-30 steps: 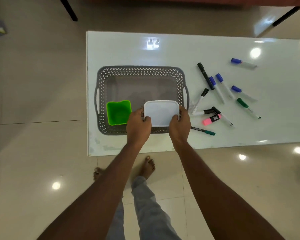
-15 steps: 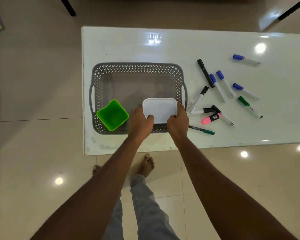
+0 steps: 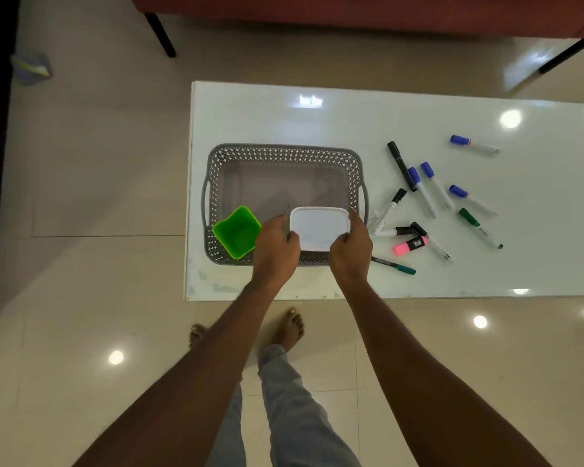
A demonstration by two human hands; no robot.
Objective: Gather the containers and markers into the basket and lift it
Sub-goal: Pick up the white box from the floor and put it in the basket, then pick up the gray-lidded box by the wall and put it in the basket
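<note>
Both left hand and right hand round white container; highlighter label illegible.

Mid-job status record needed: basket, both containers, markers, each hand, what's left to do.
basket: on the white table, person's left part
green container: basket's near-left corner, askew
white container: held at the basket's near-right part; resting or not, cannot tell
markers: none in the basket, scattered on the table to its right
left hand: grips white container's left edge
right hand: grips its right edge
remaining: markers, lift
</note>
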